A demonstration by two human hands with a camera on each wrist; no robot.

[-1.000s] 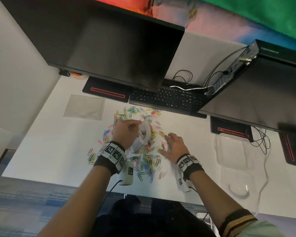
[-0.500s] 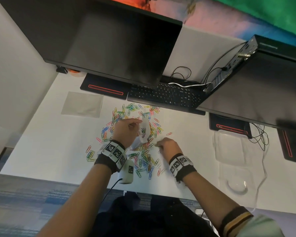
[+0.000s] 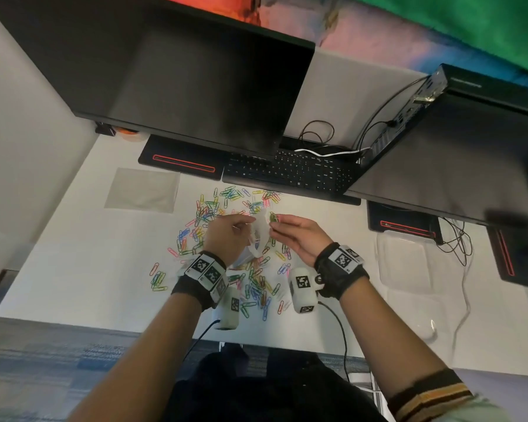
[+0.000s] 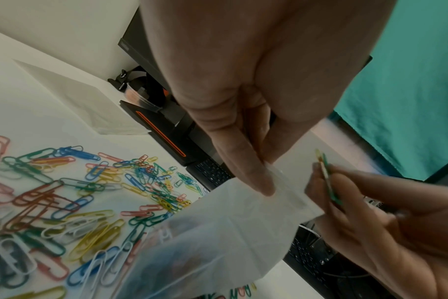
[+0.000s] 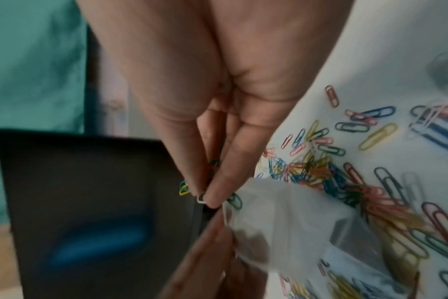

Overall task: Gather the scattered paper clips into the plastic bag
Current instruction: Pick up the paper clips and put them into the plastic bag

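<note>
Left hand pinching the plastic bag at its top rim, bag hanging below the pinch. Right hand pinching a few paper clips just beside that rim. Scattered paper clips on the white desk beneath both hands.

Office workstation: white desk, two dark monitors across upper frame, black keyboard below them, tangled cables, carpet at bottom.
</note>
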